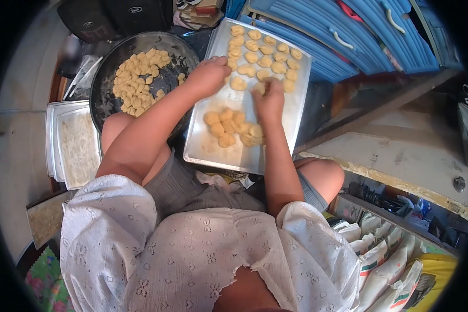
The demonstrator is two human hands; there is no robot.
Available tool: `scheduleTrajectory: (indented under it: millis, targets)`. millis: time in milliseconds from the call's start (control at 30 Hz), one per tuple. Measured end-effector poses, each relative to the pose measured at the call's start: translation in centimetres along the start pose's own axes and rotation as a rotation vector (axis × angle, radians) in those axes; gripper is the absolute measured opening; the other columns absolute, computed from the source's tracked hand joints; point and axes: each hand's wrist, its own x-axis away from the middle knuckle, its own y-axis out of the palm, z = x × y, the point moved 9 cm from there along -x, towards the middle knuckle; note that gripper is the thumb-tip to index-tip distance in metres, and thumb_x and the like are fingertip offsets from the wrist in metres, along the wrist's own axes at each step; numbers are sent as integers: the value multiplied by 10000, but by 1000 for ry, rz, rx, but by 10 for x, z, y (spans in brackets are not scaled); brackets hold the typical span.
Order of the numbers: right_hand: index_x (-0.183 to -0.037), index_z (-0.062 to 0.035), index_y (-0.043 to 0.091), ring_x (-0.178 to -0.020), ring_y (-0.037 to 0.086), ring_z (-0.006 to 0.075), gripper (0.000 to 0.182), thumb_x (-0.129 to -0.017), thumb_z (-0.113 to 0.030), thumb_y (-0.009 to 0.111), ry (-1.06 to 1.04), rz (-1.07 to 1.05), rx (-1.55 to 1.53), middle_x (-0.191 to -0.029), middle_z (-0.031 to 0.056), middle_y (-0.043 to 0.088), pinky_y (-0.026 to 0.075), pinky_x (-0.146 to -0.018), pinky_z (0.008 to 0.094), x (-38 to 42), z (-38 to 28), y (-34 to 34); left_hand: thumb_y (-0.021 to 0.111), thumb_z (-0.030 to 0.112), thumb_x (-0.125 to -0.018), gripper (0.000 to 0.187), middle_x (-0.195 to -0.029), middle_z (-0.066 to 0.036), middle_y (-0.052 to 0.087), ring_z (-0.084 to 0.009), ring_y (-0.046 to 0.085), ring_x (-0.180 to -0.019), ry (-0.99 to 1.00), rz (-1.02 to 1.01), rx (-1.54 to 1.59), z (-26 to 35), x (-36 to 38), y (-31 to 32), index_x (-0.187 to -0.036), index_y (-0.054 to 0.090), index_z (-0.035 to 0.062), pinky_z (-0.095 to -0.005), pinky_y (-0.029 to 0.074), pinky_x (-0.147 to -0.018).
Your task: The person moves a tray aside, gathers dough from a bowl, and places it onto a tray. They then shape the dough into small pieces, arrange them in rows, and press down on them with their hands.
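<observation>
A metal baking tray (203, 143) rests across my lap. Rows of flattened dough pieces (267, 50) cover its far part, and a heap of dough pieces (224, 126) lies on its near half. At the tray's left side, my left hand (209, 76) is closed, knuckles up, next to the leftmost row; whatever its fingers hold is hidden. My right hand (270, 103) reaches over the tray from the near right. Its fingers pinch a dough piece (259, 89) low over the surface, just below the rows.
A large dark round pan (94, 86) holding many small dough lumps (136, 78) stands at the left. Stacked metal trays (78, 140) lie below it. Blue plastic drawers (317, 31) stand behind the tray. Wooden boards (390, 161) and packed white bags (385, 260) are at the right.
</observation>
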Motion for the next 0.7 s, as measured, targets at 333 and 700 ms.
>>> scheduleTrajectory:
  millis: [333, 700]
  targets:
    - [-922, -35, 630, -889, 564, 335, 200, -736, -104, 653, -251, -294, -64, -889, 146, 612, 460, -790, 386, 24, -45, -1, 711, 172, -663, 295, -963, -44, 567, -224, 500, -1028, 185, 57, -121, 25, -5, 19, -949, 656, 129, -363, 334, -886]
    - [-903, -19, 619, -787, 616, 186, 179, -732, -32, 672, 203, -2, -367, -853, 88, 644, 486, -702, 305, 7, 44, -41, 674, 185, -731, 339, -1058, -6, 550, -205, 476, -1077, 357, 41, -101, 68, -5, 36, -1064, 623, 150, -418, 303, -920]
